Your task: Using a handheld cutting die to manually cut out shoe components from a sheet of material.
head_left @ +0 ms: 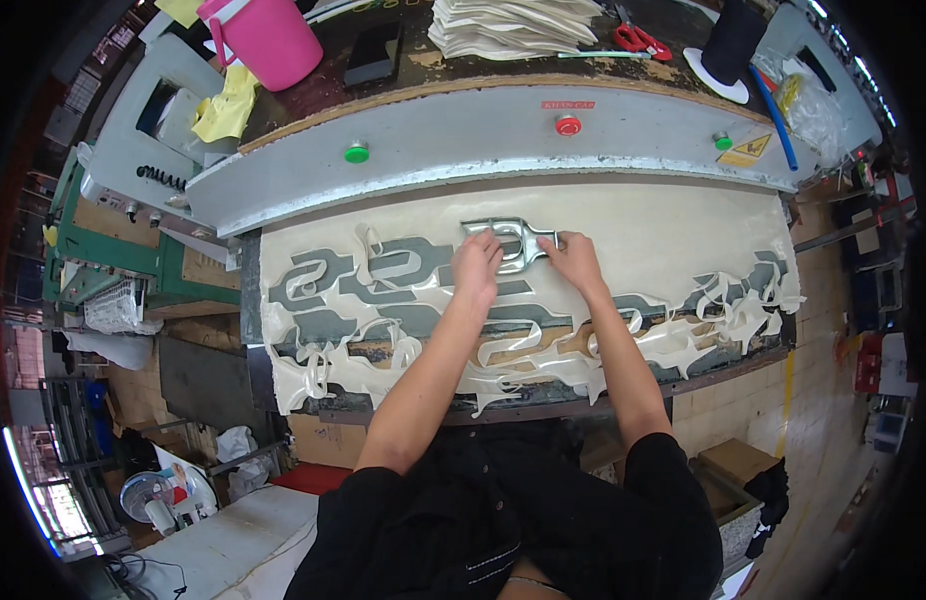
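The left hand is partly closed, its fingers bent over the forked side of a metal cutter; the fingertips are partly hidden, so I cannot tell whether they grip it or only rest on it. The right hand has its thumb and fingers brought together on the cutter's stem. The two hands are apart, with the cutter between them.

The cutter lies on the pale sheet, on the person's side of the grey beam and near it. Its long axis runs left to right, roughly along the beam, with the prongs pointing left and the stem pointing right toward the right hand.

Farther from the beam than the cutter, fork-shaped gaps show a dark board under the sheet, and curled scraps lie along the sheet's near edge. A red stop button sits on the beam's face. Beyond the beam are a stack of pale pieces, red scissors and a pink jug.
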Demonstrator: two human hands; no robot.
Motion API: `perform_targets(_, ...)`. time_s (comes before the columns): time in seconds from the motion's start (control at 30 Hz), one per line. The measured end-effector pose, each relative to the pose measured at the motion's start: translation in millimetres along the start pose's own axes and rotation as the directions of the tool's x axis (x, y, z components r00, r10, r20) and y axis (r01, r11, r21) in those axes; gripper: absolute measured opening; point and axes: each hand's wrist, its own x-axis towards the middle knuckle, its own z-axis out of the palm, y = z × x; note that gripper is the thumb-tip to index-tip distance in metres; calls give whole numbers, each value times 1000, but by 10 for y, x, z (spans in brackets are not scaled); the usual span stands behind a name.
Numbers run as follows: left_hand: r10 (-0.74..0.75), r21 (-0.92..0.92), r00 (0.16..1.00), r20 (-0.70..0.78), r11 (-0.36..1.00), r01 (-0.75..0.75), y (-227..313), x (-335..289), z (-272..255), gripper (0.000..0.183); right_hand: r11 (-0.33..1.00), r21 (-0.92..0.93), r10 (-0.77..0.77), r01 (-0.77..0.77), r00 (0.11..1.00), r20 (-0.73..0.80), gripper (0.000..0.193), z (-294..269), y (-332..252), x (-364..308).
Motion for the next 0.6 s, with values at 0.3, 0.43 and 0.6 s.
perform_targets(0.3, 396, 818, 786, 475, 129, -560, 160, -85, -803, 48, 938, -273, -328, 213, 801, -500, 74, -21, 117, -500)
perform_targets(0.43, 329, 771, 733, 595, 24, -637, -29, 37, -829, 46, 898, -156, -439, 411, 828, -349, 70, -4, 253, -211)
perform_targets(0.6, 478, 667, 530, 700, -173, -725, -200, 69, -859, 31, 907, -221, -411, 359, 870, -274, 61, 78, 300, -111)
